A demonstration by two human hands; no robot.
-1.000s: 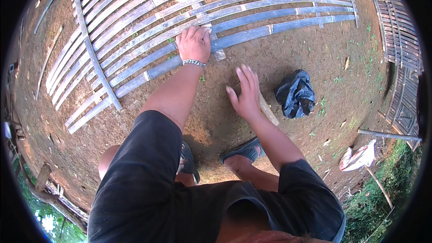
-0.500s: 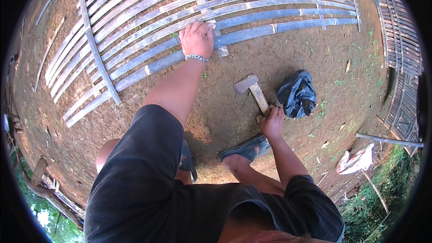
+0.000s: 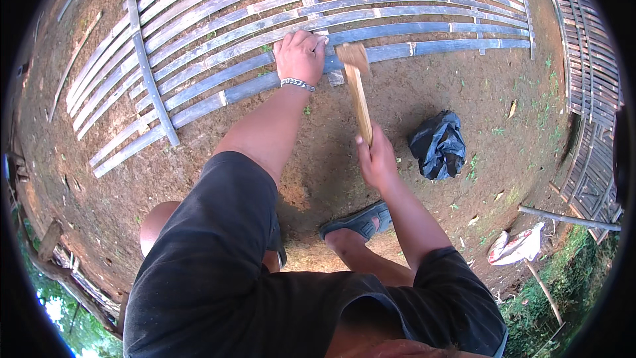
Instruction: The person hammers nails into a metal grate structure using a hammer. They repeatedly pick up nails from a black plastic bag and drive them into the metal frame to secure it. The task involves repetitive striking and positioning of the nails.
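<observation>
My right hand (image 3: 379,162) is closed round the wooden handle of a hatchet (image 3: 359,103). Its head is raised, slightly blurred by motion, in front of the near slats of a bamboo lattice (image 3: 245,91). My left hand (image 3: 299,56), with a chain bracelet at the wrist, rests on those slats where a crosspiece (image 3: 336,78) runs beneath. The left fingers are curled, thumb against forefinger; whatever they pinch is too small to make out. The hatchet head is just right of the left hand, with a gap between them.
A crumpled black plastic bag (image 3: 438,146) sits on bare soil right of my right hand. Darker bamboo panels (image 3: 586,53) stand along the right side. Lower right are a pole (image 3: 566,217) and a white sack (image 3: 517,245). My sandaled foot (image 3: 358,225) is below.
My right hand has lifted the hatchet off the ground and brought it up and left toward the lattice. My left hand stays at the same spot on the slats.
</observation>
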